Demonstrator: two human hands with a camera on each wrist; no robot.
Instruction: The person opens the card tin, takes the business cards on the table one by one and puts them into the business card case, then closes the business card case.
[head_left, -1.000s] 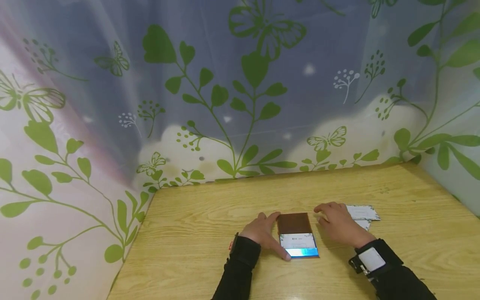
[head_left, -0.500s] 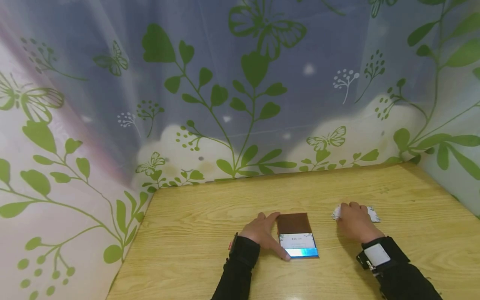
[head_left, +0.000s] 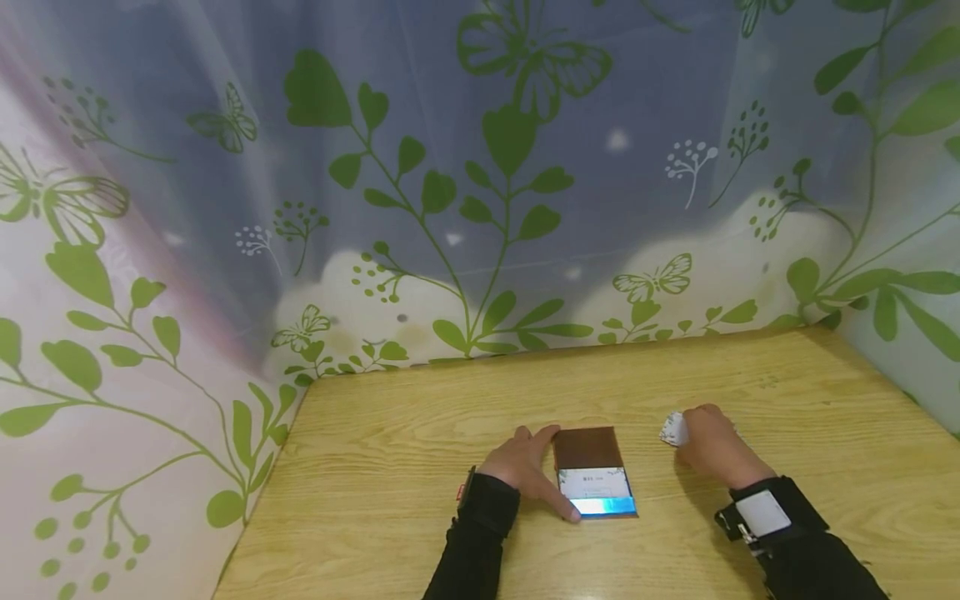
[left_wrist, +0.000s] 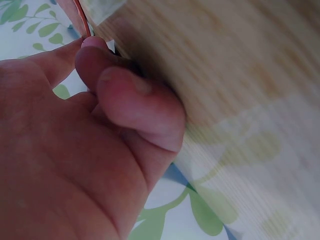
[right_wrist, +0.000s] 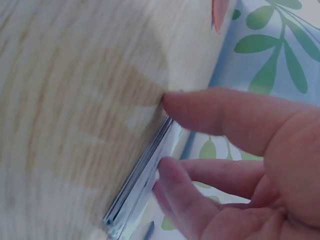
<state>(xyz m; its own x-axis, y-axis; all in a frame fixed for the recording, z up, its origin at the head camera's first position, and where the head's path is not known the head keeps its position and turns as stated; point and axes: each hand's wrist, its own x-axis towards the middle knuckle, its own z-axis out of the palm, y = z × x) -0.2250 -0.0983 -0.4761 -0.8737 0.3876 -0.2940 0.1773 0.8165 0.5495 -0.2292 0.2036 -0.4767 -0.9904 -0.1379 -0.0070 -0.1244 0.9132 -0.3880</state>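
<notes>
A brown card holder [head_left: 588, 447] lies on the table, with a white printed card [head_left: 596, 481] and a shiny blue strip across its near half. My left hand [head_left: 517, 465] holds it along the left side, thumb at the near corner and index finger at the far one. Its reddish edge [left_wrist: 81, 15] shows by the fingertips in the left wrist view, where other fingers are curled against the table. To the right, my right hand [head_left: 716, 450] grips a small stack of white leaf-printed cards [right_wrist: 145, 175] between thumb and fingers, low over the table. Most of the stack is hidden from the head view.
The wooden table [head_left: 420, 425] meets a leaf-and-butterfly curtain [head_left: 420, 275] along its back and left edges. More of this cloth hangs at the right.
My right hand has moved right from beside the card holder to the loose cards and gathered them into its grip. My left hand and the card holder have stayed put.
</notes>
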